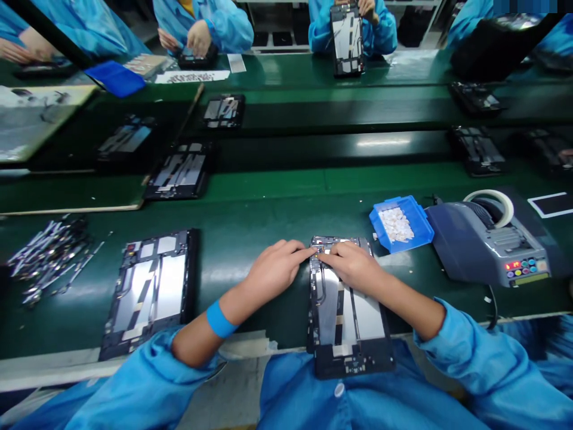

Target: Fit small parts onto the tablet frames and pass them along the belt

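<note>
An opened tablet (329,316) with bare silver battery packs and dark ribbon cables lies in front of me, its near end jutting over the table edge. My left hand (277,266) reaches in from the left, fingers closed together, with its index fingertip on the tablet's upper left corner area. From the other side my right hand (353,266) meets it there, thumb and fingers drawn together just beside the left fingertip. Anything small between the fingertips is too tiny to make out. Another opened tablet (172,286) rests to the left of my left arm.
Right of my tablet stand a blue bin (418,230) of small white pieces and a grey tape dispenser (483,245). Thin metallic strips (56,251) are heaped at left. More tablets (183,170) lie on the line beyond, where people in blue sleeves handle others.
</note>
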Demonstrator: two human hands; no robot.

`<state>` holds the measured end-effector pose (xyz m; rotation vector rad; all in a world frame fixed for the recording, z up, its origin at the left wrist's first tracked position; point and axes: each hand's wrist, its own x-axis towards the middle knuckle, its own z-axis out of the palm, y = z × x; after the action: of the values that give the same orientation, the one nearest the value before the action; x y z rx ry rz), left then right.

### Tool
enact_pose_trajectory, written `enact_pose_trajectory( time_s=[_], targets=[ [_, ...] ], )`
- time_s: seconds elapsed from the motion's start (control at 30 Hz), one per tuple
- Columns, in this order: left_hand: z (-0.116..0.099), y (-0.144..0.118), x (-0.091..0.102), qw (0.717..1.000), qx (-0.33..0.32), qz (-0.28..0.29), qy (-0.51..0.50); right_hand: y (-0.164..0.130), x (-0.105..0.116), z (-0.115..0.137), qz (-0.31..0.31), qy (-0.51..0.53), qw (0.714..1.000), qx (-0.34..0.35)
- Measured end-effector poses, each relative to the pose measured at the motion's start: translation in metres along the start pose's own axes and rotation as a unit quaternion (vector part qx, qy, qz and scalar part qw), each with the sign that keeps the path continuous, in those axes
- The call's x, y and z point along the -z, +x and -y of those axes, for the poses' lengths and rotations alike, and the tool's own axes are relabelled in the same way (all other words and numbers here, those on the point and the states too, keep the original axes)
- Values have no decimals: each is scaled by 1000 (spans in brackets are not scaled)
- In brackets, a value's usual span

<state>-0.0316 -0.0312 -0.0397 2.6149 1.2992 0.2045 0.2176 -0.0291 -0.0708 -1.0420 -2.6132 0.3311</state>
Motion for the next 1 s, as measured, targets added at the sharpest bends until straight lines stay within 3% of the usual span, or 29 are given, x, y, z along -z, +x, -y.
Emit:
enact_pose_trajectory(
  time_s=[0.13,0.3,0.47,0.63,0.73,0.83,0.93,1.0],
  targets=[
    [5,-4,-6,993,39,-36,-107,3,7,1,41,-57,997,25],
    [-3,4,0,981,100,-46,-158,11,18,-2,81,-79,992,54],
    [-8,21,7,960,164,-15,-228,12,18,-3,85,-73,992,63],
    [4,44,1,917,212,56,-332,11,9,-5,70,-65,994,49],
    [10,58,-1,901,220,102,-360,9,4,-6,23,-4,999,37],
    [10,65,-2,900,213,107,-364,-10,14,0,-84,79,993,21],
    [17,66,-9,905,207,113,-353,-55,36,8,-185,135,973,-28],
    [27,68,-16,899,208,129,-362,-98,52,5,-258,158,944,-135]
  ],
)
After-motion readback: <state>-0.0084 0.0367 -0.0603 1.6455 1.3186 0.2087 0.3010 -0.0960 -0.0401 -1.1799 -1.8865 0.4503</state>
